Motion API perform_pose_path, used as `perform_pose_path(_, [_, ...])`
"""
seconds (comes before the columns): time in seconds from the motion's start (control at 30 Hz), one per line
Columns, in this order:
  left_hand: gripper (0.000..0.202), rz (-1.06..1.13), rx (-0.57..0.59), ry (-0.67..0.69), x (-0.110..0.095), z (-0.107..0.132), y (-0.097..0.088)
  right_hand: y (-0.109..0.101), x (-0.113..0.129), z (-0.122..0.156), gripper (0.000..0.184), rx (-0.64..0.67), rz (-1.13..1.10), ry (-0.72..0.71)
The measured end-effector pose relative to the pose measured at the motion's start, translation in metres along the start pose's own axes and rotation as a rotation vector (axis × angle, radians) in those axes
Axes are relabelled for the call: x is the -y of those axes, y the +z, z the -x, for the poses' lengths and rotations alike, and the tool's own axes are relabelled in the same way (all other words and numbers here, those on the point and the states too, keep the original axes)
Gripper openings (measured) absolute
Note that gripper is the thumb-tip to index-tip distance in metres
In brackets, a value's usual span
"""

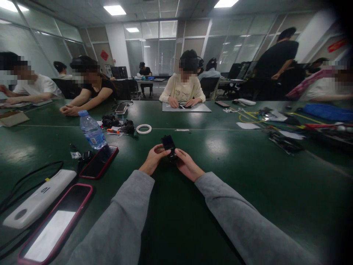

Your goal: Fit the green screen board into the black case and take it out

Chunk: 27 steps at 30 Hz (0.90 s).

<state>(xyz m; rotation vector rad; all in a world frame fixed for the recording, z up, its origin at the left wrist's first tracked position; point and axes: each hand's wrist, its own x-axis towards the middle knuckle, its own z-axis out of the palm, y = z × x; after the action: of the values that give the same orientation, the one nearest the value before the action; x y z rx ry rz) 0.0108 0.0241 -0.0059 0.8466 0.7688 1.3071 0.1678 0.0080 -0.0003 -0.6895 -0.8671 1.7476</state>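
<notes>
A small black case (168, 142) with its lid raised is held between both hands, just above the green table (187, 206). My left hand (153, 158) closes on its left side, with the thumb reaching across toward the hinge area. On the other side, my right hand (188, 163) pinches the lower right part with its fingers. What lies inside the case is too dark and small to make out. Grey sleeves cover both forearms.
To the left are a water bottle (92, 130), two phones, a dark one (99, 162) and a lit one (56, 224), and a white device (41, 198) with cables. A white tape ring (143, 129) lies ahead. Across the table a person (183, 86) works on a board (202, 107).
</notes>
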Motion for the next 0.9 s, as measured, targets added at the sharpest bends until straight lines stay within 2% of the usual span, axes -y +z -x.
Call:
perform_pose_path(0.2, [0.054, -0.031, 0.055, 0.009, 0.0009, -0.0005, -0.002, -0.0013, -0.0008, -0.001, 0.042, -0.003, 0.04, -0.027])
perform_pose_path(0.9, [0.055, -0.05, 0.074, 0.006, 0.0019, -0.0005, -0.0061, -0.0043, 0.001, -0.0002, 0.043, 0.048, 0.02, 0.032])
